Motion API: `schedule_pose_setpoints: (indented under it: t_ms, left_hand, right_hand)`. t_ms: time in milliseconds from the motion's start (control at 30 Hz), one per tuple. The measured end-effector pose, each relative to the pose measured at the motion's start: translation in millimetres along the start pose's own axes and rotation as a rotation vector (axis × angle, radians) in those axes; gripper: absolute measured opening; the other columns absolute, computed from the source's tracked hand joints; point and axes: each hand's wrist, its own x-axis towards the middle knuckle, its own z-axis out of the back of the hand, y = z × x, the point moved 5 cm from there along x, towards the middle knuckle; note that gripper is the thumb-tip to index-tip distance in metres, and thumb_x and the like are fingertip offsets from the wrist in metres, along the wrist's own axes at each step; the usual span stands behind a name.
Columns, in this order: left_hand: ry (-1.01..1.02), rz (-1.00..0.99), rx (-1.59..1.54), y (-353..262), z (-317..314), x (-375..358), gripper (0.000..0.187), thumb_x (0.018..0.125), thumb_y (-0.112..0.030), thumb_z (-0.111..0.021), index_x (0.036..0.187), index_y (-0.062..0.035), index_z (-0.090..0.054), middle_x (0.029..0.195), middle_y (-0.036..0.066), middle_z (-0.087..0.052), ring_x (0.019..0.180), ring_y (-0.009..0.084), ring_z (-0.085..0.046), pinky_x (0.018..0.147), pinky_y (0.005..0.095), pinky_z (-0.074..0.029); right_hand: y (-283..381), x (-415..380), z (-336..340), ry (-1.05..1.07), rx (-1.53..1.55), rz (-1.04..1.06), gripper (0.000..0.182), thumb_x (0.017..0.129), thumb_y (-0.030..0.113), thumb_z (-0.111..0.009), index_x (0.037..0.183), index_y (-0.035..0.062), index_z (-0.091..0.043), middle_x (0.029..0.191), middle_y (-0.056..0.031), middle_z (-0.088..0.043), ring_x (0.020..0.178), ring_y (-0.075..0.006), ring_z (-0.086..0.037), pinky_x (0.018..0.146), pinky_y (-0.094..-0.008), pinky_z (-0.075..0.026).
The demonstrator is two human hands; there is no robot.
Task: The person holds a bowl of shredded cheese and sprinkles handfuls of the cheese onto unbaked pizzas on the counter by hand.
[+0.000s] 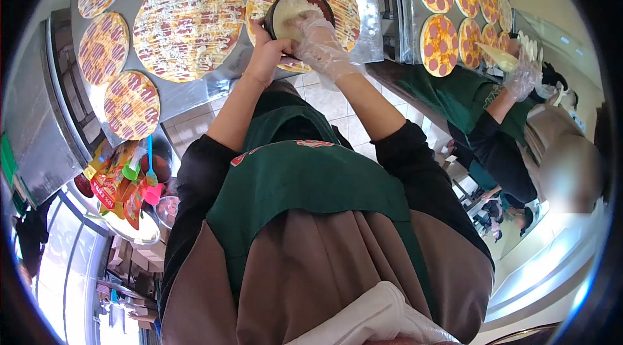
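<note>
- Head view, top centre: your bare left hand (266, 56) pinches the bowl (270, 13) by its near-left side, above a large pizza (347, 8); the bowl looks light and stiff, best held at rim and wall.
- Your gloved right hand (318, 47) reaches into the white topping (285, 17); you cannot tell whether its grip is spread or pinching; the topping looks soft, loose and crumbly, the glove perhaps slippery.
- The table (371, 37) is shiny metal; tiled floor (324, 100) below; at upper right, a co-worker's gloved hand (522, 80) holds a piping bag (500, 58).
</note>
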Motion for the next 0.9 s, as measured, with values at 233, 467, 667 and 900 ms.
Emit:
schedule_pose_setpoints:
  t_ms: [233, 467, 667, 900]
  left_hand:
    - [0.035, 0.02, 0.006, 4.3, 2.3, 4.1, 0.067, 0.067, 0.005, -0.05, 0.125, -0.0112, -0.019, 0.113, 0.014, -0.042, 0.085, 0.0227, -0.054, 0.064, 0.0394, -0.055]
    - [-0.05, -0.043, -0.074, 2.9, 35.0, 3.2, 0.075, 0.065, 0.004, -0.05, 0.129, -0.0105, -0.013, 0.114, 0.016, -0.043, 0.091, 0.026, -0.055, 0.064, 0.0369, -0.056]
    - [-0.116, -0.069, -0.057, -13.5, 65.4, -23.7, 0.071, 0.066, 0.005, -0.047, 0.129, -0.0109, -0.018, 0.114, 0.013, -0.043, 0.089, 0.0218, -0.055, 0.064, 0.0323, -0.052]
    - [-0.13, -0.091, -0.187, -14.4, 84.6, -63.0, 0.071, 0.068, 0.008, -0.044, 0.131, -0.0138, -0.021, 0.113, 0.01, -0.042, 0.083, 0.0151, -0.051, 0.06, 0.0255, -0.046]
  right_hand:
    - [-15.2, -0.3, 3.5, -0.137, 0.282, 0.044, 0.033, 0.069, 0.024, -0.07, 0.096, 0.0063, -0.067, 0.1, -0.0188, -0.061, 0.092, -0.0327, -0.059, 0.084, -0.036, -0.046]
    - [-72.2, -10.5, 13.8, -0.145, 0.916, -0.308, 0.029, 0.069, 0.014, -0.073, 0.096, 0.007, -0.068, 0.096, -0.0079, -0.065, 0.084, -0.0154, -0.06, 0.073, -0.027, -0.049]
    - [-160.5, -6.3, -7.2, -0.226, 0.512, -0.39, 0.033, 0.067, 0.009, -0.071, 0.099, 0.0053, -0.065, 0.09, -0.0081, -0.065, 0.079, -0.0136, -0.06, 0.074, -0.0246, -0.048]
    - [-156.2, 41.1, 7.6, -0.28, -0.01, -0.253, 0.03, 0.078, 0.032, -0.061, 0.099, 0.0107, -0.065, 0.074, -0.0144, -0.064, 0.07, -0.0269, -0.062, 0.066, -0.0348, -0.048]
